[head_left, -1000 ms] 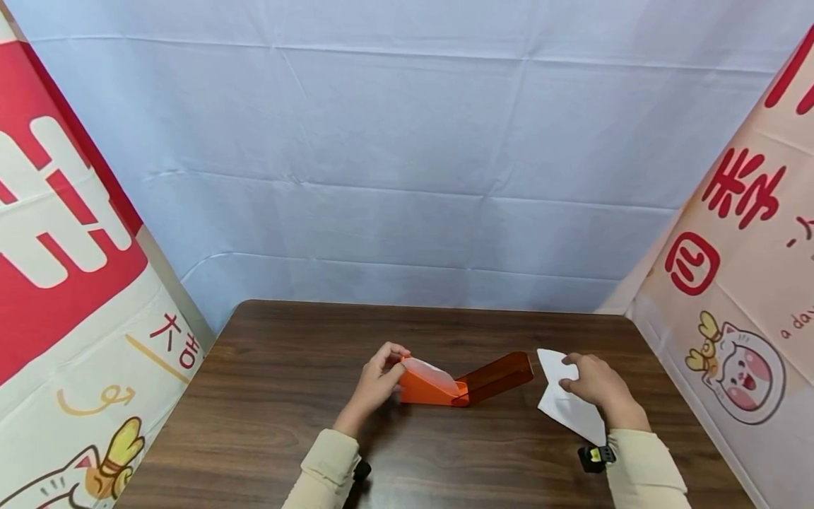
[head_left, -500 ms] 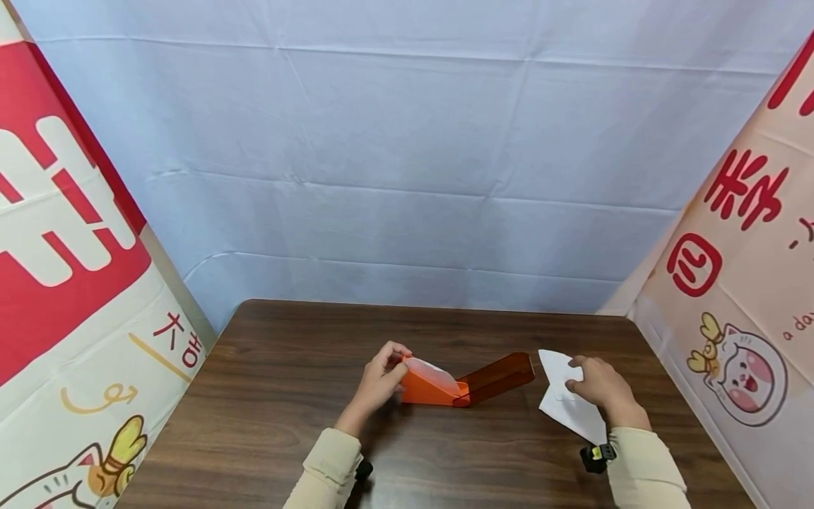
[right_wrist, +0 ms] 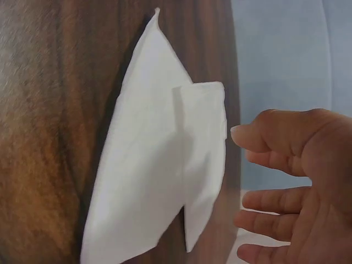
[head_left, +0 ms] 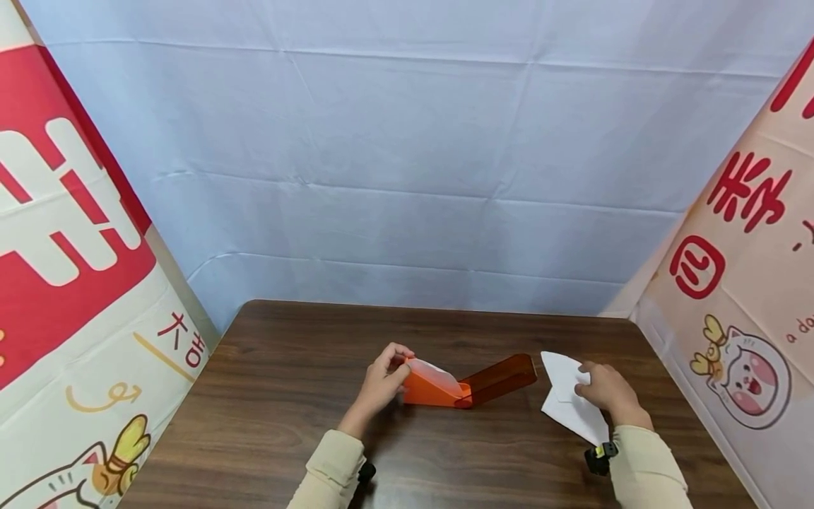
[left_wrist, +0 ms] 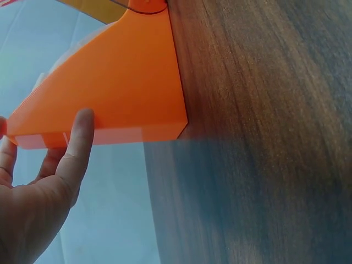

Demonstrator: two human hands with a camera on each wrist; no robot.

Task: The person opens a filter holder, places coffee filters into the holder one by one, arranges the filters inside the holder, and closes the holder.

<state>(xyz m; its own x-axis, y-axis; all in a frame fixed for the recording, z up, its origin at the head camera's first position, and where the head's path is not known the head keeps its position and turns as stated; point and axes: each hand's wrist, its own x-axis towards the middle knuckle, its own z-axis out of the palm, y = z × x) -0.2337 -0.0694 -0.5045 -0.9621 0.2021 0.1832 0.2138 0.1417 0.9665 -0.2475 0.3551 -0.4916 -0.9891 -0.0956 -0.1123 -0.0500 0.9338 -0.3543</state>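
Note:
My left hand point(head_left: 381, 382) grips the tall end of an orange wedge-shaped box point(head_left: 427, 387), which stands on the table. In the left wrist view, the thumb point(left_wrist: 81, 137) lies against one face of the box, and the other fingers are partly hidden behind it. Thin whitish sheets point(head_left: 439, 372) show along the sloping opening. A see-through brown lid point(head_left: 499, 378) is swung back to the right. Beyond it lies a folded white paper sheet point(right_wrist: 143, 159). My right hand point(head_left: 608, 389) hovers beside the paper, its loosely bent fingers apart from it in the right wrist view.
A dark wooden table point(head_left: 286, 403) carries everything. Pale blue cloth point(head_left: 394, 177) hangs behind its far edge. Printed banners stand at the left point(head_left: 76, 233) and right point(head_left: 731, 318). Black wrist cameras sit under both sleeves.
My right hand has drawn slightly to the right, off the white paper, and more of the fold shows. My left hand and the orange box stay in place.

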